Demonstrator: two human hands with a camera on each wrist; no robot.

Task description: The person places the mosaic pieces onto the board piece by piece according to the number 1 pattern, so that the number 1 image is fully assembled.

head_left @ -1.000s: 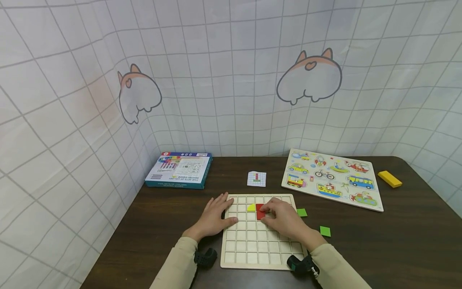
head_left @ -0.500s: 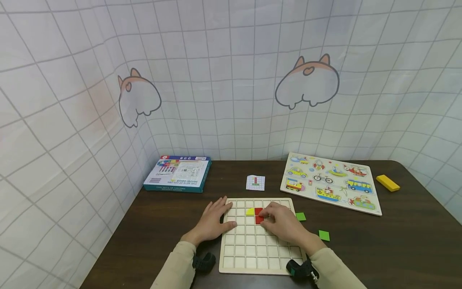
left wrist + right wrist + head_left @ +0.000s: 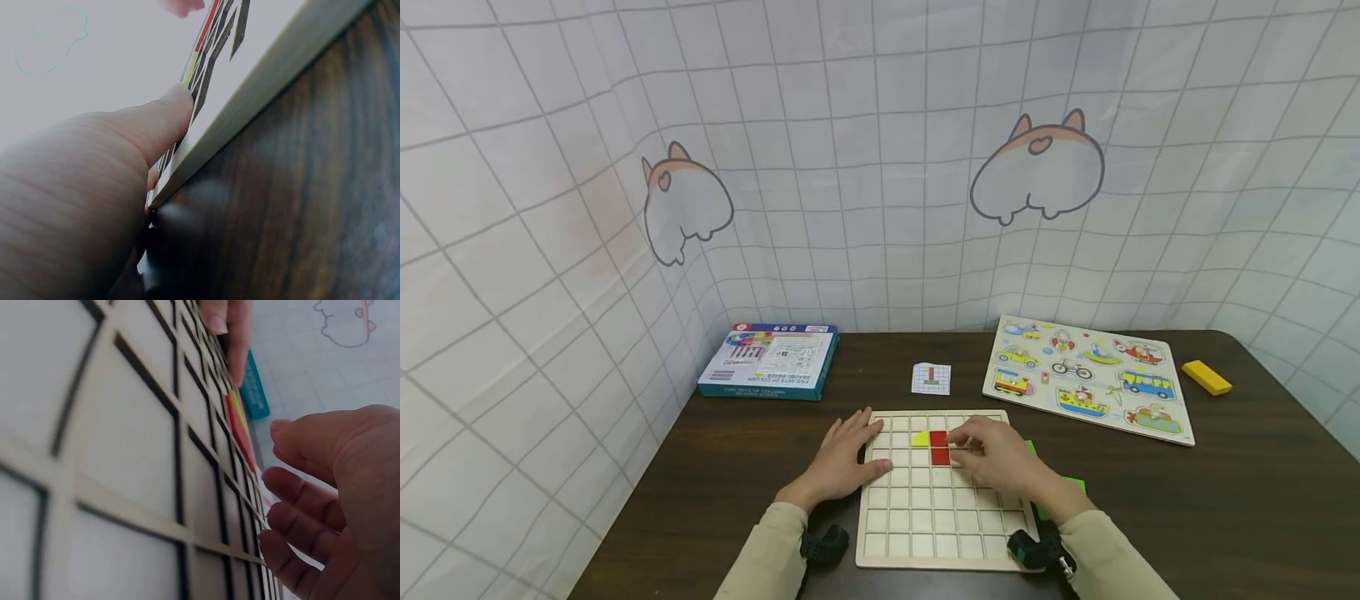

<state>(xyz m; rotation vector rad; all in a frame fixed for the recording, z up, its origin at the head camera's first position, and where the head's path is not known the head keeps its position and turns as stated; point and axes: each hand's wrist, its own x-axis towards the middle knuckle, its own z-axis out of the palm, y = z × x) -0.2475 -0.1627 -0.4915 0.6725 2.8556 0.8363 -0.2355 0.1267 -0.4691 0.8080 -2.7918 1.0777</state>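
A wooden grid board [image 3: 910,500] lies on the dark table. Two red square tiles [image 3: 939,456] sit one behind the other in its cells, and a yellow tile [image 3: 920,438] with a rounded corner adjoins the far red one. My left hand [image 3: 842,462] rests on the board's left edge with fingers spread and thumb laid over the cells. Just right of the red tiles hovers my right hand [image 3: 996,454]. In the right wrist view its fingers [image 3: 306,519] are loosely bent, thumb apart, with nothing between them. Green tiles [image 3: 1078,483] lie partly hidden behind the right wrist.
A small paper card [image 3: 931,379] with a printed pattern lies beyond the board. A blue-and-white box [image 3: 775,358] stands at the back left. At the back right are a vehicle picture puzzle [image 3: 1090,375] and a yellow block [image 3: 1207,377]. A gridded curtain [image 3: 850,167] encloses the table.
My right hand has drawn slightly right, away from the red tiles, uncovering more of them. The left hand stays on the board's edge. The head view has tilted a little.
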